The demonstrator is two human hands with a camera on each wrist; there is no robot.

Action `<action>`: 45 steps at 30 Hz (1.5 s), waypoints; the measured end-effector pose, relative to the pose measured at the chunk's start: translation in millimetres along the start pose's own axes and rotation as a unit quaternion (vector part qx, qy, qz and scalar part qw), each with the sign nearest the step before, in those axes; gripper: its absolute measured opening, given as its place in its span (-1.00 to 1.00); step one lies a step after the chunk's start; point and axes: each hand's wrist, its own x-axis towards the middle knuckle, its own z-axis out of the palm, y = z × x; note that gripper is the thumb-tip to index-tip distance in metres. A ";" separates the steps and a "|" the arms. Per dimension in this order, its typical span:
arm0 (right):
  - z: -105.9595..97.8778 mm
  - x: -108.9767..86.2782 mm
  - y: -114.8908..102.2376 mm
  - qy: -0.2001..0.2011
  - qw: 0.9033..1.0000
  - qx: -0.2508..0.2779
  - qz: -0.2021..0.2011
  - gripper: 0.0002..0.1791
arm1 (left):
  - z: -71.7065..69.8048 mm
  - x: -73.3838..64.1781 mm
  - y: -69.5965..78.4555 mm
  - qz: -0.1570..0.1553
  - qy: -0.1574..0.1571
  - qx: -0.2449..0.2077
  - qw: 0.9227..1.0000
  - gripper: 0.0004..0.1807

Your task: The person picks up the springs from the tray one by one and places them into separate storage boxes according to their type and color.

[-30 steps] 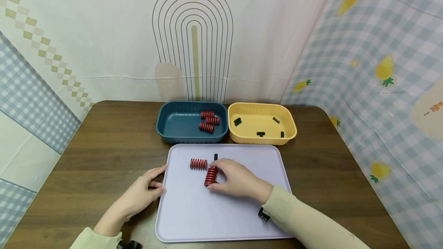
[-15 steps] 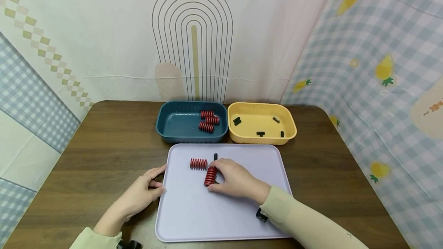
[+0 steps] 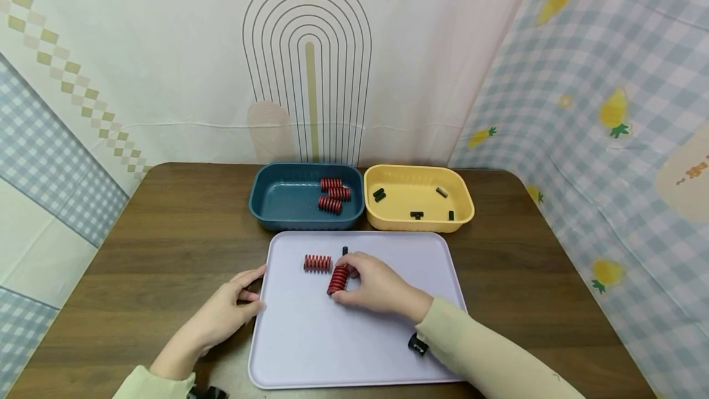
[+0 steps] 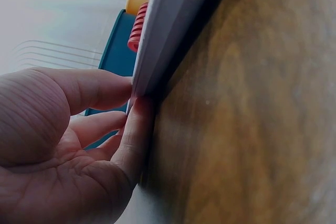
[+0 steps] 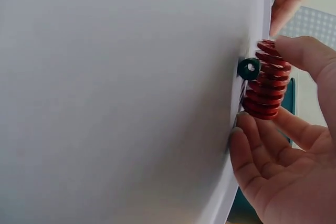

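My right hand (image 3: 376,285) pinches a red coil spring (image 3: 338,280) between thumb and fingers, slanted, at the lilac tray (image 3: 332,343). A small dark spring (image 5: 249,69) shows its round end beside the red one in the right wrist view; whether the hand also holds it I cannot tell. Behind the fingertips, part of a black spring (image 3: 345,251) shows on the tray. Another red spring (image 3: 317,263) lies to the left. My left hand (image 3: 227,310) touches the tray's left rim with thumb and fingers, which press against its side in the left wrist view.
Beyond the tray stand a dark blue bin (image 3: 282,225) with several red springs in its right half and a yellow bin (image 3: 421,226) with several small dark springs. Both sit on the brown wooden table (image 3: 188,220). A patterned cloth hangs behind.
The red spring in my right hand has shifted very slightly. A small dark bit seen beside its lower end is now hidden in the head view. My left hand stays at the rim.
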 end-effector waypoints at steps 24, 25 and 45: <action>-17.6 62.5 -25.5 0.285 0.950 0.114 0.063 -0.40 | -0.7 -1.2 -0.1 0.002 -0.001 -0.004 1.000 -0.26; -15.8 67.2 -27.2 0.294 0.947 0.110 0.070 -0.40 | -0.8 -1.3 0.2 0.002 0.000 -0.004 1.000 -0.26; 1.0 106.6 -27.2 0.330 0.932 -0.065 0.135 -0.50 | 0.7 -0.1 2.0 0.005 0.005 -0.001 1.000 -0.27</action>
